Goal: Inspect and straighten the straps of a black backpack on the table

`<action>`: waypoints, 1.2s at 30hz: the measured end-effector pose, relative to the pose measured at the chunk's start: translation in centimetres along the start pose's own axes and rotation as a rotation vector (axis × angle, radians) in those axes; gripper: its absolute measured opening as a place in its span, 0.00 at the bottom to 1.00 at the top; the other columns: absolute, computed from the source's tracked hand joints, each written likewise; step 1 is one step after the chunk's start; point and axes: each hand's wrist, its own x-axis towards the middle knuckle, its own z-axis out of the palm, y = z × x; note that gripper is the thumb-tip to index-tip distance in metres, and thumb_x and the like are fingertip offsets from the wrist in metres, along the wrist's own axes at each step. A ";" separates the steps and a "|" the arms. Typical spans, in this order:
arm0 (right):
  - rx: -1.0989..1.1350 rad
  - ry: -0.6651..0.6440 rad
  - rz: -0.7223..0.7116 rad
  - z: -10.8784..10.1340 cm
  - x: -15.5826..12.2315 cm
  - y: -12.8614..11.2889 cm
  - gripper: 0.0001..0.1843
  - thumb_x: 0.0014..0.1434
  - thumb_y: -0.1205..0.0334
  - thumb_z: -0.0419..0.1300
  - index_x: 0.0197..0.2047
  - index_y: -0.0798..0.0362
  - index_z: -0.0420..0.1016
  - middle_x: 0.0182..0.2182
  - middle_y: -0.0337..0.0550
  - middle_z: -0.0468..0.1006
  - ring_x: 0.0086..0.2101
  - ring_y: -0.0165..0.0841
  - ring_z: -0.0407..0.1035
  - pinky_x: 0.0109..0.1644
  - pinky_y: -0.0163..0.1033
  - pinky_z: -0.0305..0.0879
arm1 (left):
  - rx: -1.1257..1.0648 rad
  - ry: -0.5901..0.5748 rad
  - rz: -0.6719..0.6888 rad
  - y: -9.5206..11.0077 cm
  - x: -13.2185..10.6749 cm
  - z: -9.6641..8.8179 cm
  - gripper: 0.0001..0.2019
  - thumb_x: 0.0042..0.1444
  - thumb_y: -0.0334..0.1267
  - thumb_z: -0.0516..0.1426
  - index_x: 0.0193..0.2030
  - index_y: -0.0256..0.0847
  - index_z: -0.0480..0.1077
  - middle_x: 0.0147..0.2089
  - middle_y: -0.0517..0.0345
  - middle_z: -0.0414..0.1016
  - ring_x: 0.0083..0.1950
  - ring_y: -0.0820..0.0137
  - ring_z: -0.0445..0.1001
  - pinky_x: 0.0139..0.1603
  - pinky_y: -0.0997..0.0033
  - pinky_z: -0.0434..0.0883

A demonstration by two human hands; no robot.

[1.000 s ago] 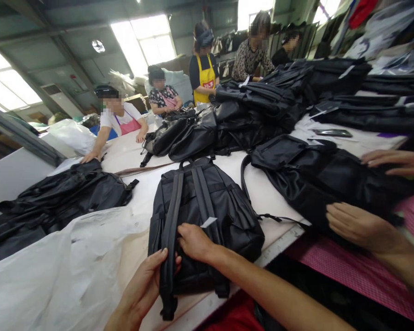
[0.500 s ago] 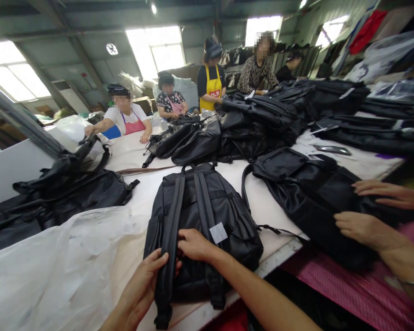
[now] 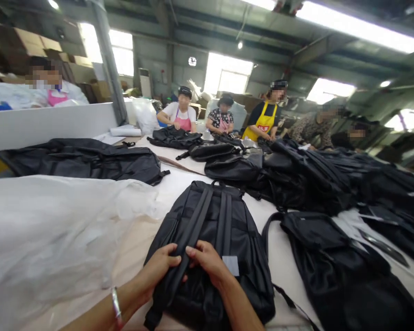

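On the worktop (image 3: 257, 211), the bag (image 3: 210, 230) lies straps-up, left hand (image 3: 160, 271) and right hand (image 3: 207, 262) both pinching one strap (image 3: 195, 218) – its handling seems underway, unfinished – with the other strap (image 3: 227, 216) not yet gripped.

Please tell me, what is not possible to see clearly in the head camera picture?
Head view, backpack: front faces down, hidden by its back.
Head view, left hand: most fingers hidden behind the shoulder strap.
Head view, pale tag: any print is too small or blurred.
Head view, right-side bag: lower end cut off by bottom edge.
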 end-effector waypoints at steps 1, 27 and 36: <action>0.013 0.000 0.012 -0.1 0.1 0.1 0.23 0.48 0.47 0.66 0.37 0.60 0.77 0.28 0.42 0.76 0.24 0.26 0.66 0.29 0.31 0.63 | 0.009 0.014 0.008 0.0 0.1 0.0 0.25 0.50 0.32 0.55 0.58 0.36 0.59 0.33 0.48 0.76 0.28 0.60 0.77 0.23 0.69 0.71; 0.268 0.225 0.254 4.2 0.5 -1.6 0.24 0.36 0.54 0.75 0.36 0.54 0.76 0.29 0.44 0.79 0.34 0.39 0.74 0.35 0.39 0.70 | -0.129 0.084 0.229 -2.7 1.6 -1.1 0.09 0.44 0.29 0.53 0.34 0.42 0.66 0.26 0.59 0.70 0.25 0.65 0.70 0.26 0.68 0.66; 0.210 0.360 0.192 4.1 0.6 0.0 0.22 0.35 0.55 0.74 0.33 0.53 0.74 0.28 0.42 0.80 0.31 0.37 0.75 0.32 0.37 0.69 | -0.020 0.096 0.190 -2.2 0.7 -2.4 0.06 0.46 0.34 0.59 0.29 0.40 0.64 0.26 0.63 0.61 0.29 0.70 0.60 0.30 0.72 0.55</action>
